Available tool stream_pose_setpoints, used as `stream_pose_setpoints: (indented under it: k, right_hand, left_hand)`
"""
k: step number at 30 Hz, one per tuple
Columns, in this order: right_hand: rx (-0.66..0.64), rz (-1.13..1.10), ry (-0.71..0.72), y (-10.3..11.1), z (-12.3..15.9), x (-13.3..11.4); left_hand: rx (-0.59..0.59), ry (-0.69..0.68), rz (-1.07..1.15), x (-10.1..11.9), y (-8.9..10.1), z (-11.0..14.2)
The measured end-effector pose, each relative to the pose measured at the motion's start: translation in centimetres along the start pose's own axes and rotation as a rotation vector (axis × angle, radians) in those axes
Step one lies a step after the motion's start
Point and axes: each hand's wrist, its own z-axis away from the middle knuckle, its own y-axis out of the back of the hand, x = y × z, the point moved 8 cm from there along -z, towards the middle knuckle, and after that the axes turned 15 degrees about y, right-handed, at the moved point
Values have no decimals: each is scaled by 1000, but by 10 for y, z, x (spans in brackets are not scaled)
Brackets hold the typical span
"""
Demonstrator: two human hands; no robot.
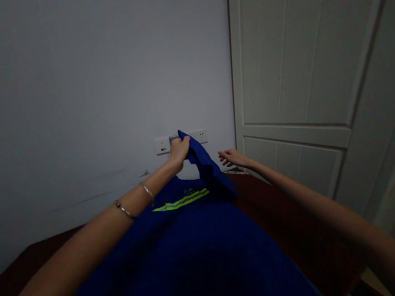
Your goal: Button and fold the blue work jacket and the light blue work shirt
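A dark blue garment point(202, 243) with a yellow-green and grey reflective stripe point(185, 200) lies spread over a dark red-brown surface. My left hand point(180, 150) is closed on a raised part of it, lifting that fabric in front of the wall. From there the cloth slopes down to the right. My right hand point(232, 157) is to the right of the lifted cloth, apart from it, with fingers stretched out and nothing in them. Two bracelets circle my left forearm. The garment's near part is in deep shadow, so its lower shape is hard to make out.
Behind the garment rises a pale wall point(96, 83) with white sockets point(201, 136), partly covered by my left hand. A white panelled door point(280, 61) stands at the right. The dark red-brown surface point(280, 210) shows right of the garment and meets the wall.
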Motion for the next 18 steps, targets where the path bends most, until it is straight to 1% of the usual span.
stream_pose_setpoints:
  k: [3,5,7,9,10,12,14,15,16,17,18]
  right_hand:
    - [12,-50,62,-10,12,0]
    - [10,-35,94,-22,18,6]
    - [5,42,119,-36,22,16]
    - [-4,156,130,-50,22,33]
    - [-14,214,129,-58,22,42]
    - [-35,315,104,-72,19,64]
    - [-45,384,69,-86,15,84]
    - [-50,394,53,-93,13,93]
    - [-56,398,41,-100,10,100]
    - [-60,402,30,-107,7,107]
    - [-66,405,21,-115,4,112]
  left_hand:
    - [-51,56,104,30,22,-6]
    - [-60,71,122,43,42,-5]
    - [-62,82,106,49,66,-1]
    - [-60,115,64,45,96,4]
    - [-56,140,36,40,113,8]
    - [-37,204,-35,22,150,17]
    - [-14,286,-123,-7,190,29]
    - [-6,330,-170,-26,210,37]
    - [7,417,-217,-50,230,46]
    - [22,528,-262,-78,248,57]
    - [32,598,-279,-105,264,69]
